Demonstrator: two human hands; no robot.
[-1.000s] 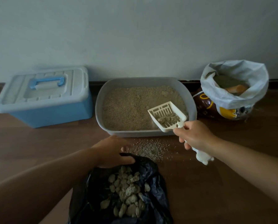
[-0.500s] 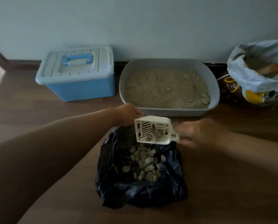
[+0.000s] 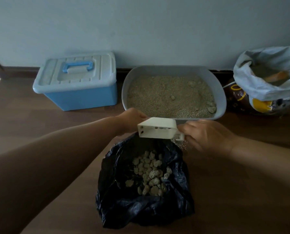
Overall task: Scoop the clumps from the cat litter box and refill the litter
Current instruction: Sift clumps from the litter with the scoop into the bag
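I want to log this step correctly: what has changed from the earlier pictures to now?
The right hand carried the scoop from over the box to over the bag and turned it face down. It still grips the handle. The left hand stays at the bag's rim; box unmoved.

Lidded blue storage box (image 3: 76,88) on the wooden floor (image 3: 14,125)

right hand (image 3: 206,135) gripping overturned scoop (image 3: 157,127) over black bag (image 3: 120,200), left hand (image 3: 132,117) at its rim
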